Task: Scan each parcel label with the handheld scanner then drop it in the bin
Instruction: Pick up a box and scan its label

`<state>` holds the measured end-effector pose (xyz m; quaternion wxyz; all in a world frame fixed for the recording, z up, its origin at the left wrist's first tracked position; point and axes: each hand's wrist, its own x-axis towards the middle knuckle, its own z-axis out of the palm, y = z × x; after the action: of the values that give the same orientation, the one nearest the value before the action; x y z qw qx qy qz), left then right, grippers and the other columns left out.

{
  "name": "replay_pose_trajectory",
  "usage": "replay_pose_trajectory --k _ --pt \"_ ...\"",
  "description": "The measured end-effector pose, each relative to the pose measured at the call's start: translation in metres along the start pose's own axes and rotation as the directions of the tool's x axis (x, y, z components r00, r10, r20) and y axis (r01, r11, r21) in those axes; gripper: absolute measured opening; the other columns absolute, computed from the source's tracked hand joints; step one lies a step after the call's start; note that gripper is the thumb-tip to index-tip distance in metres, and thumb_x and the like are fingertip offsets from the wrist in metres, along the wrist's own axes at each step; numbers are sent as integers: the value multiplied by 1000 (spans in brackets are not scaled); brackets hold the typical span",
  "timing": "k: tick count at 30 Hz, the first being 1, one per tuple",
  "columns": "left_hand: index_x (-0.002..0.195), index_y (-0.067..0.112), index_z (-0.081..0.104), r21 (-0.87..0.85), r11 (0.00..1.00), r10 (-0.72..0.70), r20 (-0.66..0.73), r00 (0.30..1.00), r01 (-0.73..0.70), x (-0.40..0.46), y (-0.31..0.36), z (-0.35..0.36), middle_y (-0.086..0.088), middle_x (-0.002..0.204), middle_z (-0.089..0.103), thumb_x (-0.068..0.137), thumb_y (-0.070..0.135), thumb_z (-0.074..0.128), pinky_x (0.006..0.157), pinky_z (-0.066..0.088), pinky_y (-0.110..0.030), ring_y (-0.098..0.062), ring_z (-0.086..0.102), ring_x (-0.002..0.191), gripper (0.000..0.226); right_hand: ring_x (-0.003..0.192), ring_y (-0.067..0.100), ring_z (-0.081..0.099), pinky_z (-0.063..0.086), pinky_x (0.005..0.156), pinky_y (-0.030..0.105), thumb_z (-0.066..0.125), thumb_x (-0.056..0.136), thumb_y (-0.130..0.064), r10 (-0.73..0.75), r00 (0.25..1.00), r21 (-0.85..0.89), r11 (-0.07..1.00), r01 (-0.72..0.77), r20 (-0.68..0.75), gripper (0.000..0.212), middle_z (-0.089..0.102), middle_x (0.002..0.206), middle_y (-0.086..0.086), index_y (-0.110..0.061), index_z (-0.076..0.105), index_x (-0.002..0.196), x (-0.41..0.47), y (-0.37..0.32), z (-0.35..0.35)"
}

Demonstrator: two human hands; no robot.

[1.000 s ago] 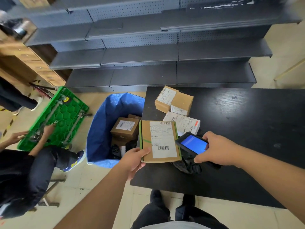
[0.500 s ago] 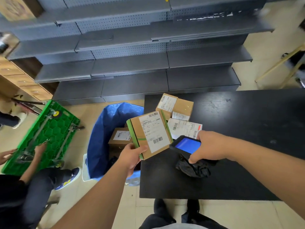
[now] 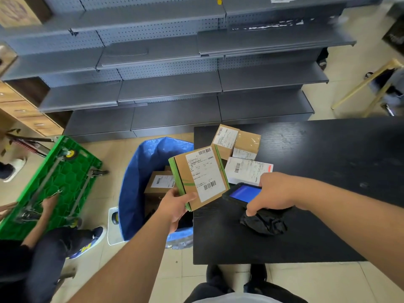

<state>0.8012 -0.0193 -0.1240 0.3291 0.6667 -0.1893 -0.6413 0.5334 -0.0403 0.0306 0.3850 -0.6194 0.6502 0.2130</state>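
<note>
My left hand (image 3: 175, 206) grips a flat brown parcel (image 3: 197, 177) with green tape and a white barcode label, held tilted over the table's left edge, beside the blue bin (image 3: 135, 184). My right hand (image 3: 277, 191) grips the black handheld scanner (image 3: 242, 193), its blue screen lit, close to the parcel's lower right corner. On the black table (image 3: 317, 171) behind lie a brown box (image 3: 236, 142) and a white-labelled parcel (image 3: 247, 169). Another labelled box (image 3: 160, 182) lies inside the bin.
A crumpled black bag (image 3: 264, 223) lies on the table under my right wrist. A person sits at the left, hands on an upturned green trolley (image 3: 54, 184). Grey shelving (image 3: 175, 84) stands behind the table and bin.
My left hand has lifted the parcel off the table, tilted it and carried it leftward toward the bin. The scanner has stayed close beside it.
</note>
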Motion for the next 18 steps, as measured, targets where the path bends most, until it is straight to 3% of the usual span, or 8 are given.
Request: replay_pose_trajectory --k 6,11,18 --pt "138 14 55 -5 1000 -3 -2 1000 3 -2 -3 -2 -5 123 76 93 1 76 99 60 -46 -26 73 111 52 101 18 58 50 75 25 84 76 -57 8 1000 18 1000 -8 8 66 58 113 1 -16 56 119 -1 -2 3" --pt "138 15 56 17 1000 4 -14 1000 -4 -3 -6 -1 -4 123 75 92 2 77 102 59 -48 -27 73 112 52 98 15 54 47 72 25 84 74 -58 2 1000 62 998 -3 24 67 55 111 -1 -18 55 120 1 1 4" --pt "137 16 56 14 1000 5 -21 1000 -5 -8 -8 3 -2 122 76 93 3 77 93 60 -41 -24 72 110 51 101 16 56 48 72 24 84 76 -55 -1 1000 64 998 -1 30 66 56 115 1 -17 56 121 -2 6 4"
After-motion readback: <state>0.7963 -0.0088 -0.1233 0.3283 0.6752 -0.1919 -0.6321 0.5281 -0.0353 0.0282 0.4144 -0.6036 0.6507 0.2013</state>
